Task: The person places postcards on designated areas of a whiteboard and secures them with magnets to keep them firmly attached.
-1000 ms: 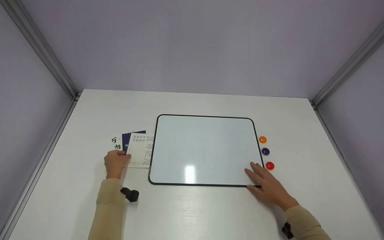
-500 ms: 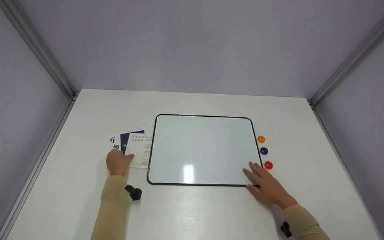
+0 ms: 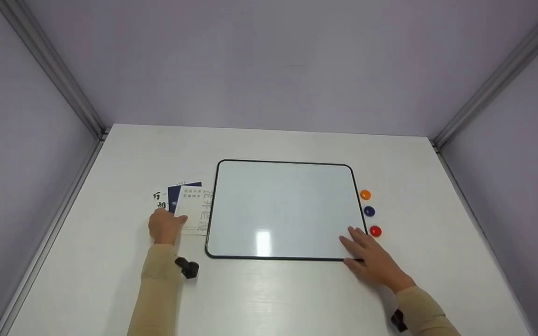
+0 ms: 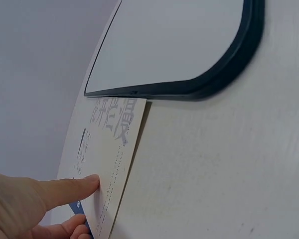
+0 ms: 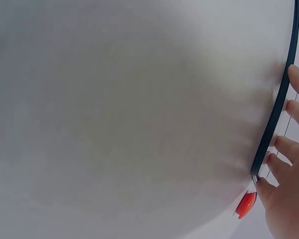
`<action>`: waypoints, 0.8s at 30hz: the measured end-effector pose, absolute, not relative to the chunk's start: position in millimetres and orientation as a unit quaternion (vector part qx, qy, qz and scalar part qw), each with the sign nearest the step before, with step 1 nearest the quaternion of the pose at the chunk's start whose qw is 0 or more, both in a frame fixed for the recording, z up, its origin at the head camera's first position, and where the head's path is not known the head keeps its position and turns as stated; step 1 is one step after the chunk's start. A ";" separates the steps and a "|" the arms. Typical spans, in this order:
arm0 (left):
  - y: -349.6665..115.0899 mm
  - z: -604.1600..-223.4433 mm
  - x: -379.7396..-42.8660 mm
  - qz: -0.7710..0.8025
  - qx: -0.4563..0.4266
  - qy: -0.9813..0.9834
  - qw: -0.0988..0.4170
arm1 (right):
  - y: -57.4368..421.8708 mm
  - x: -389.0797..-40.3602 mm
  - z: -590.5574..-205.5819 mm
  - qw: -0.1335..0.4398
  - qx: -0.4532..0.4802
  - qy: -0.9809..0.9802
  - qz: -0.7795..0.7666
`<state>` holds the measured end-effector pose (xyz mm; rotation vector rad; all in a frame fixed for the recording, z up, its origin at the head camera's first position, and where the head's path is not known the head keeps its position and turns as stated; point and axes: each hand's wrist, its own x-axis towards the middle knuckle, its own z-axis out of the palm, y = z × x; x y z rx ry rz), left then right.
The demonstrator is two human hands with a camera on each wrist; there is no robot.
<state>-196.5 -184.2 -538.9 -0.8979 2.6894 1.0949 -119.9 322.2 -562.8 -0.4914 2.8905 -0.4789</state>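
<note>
At the left of the whiteboard [image 3: 287, 210], my left hand [image 3: 164, 226] pinches a cream card [image 3: 192, 212] with grey printed characters. Its thumb lies across the card's face while the other fingers curl at its edge, in the left wrist view. Under that card a dark blue card [image 3: 173, 196] shows in part, and a white card [image 3: 158, 196] with black brush characters sticks out farther left. My right hand [image 3: 376, 261] rests with spread fingers over the board's near right corner. In the right wrist view its fingertips lie along the black frame [image 5: 274, 119].
An orange round magnet [image 3: 365, 194], a dark blue one [image 3: 369, 211] and a red one [image 3: 375, 231] line the board's right side. The white table [image 3: 269, 298] is bounded by grey walls [image 3: 269, 65] at the back and sides.
My left hand has shifted slightly to the right, its thumb now farther over the cream card. The right hand stays on the board's corner, and the view has drifted a little.
</note>
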 end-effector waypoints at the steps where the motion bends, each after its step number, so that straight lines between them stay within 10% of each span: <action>1: -184.4 -538.4 -196.5 0.363 -0.294 0.883 0.051 | 322.1 -119.9 -562.6 0.085 -0.165 0.969 -0.161; 24: -199.4 -543.9 -190.4 0.477 -0.289 0.830 0.026 | 319.9 -119.4 -562.3 0.081 -0.163 0.968 -0.173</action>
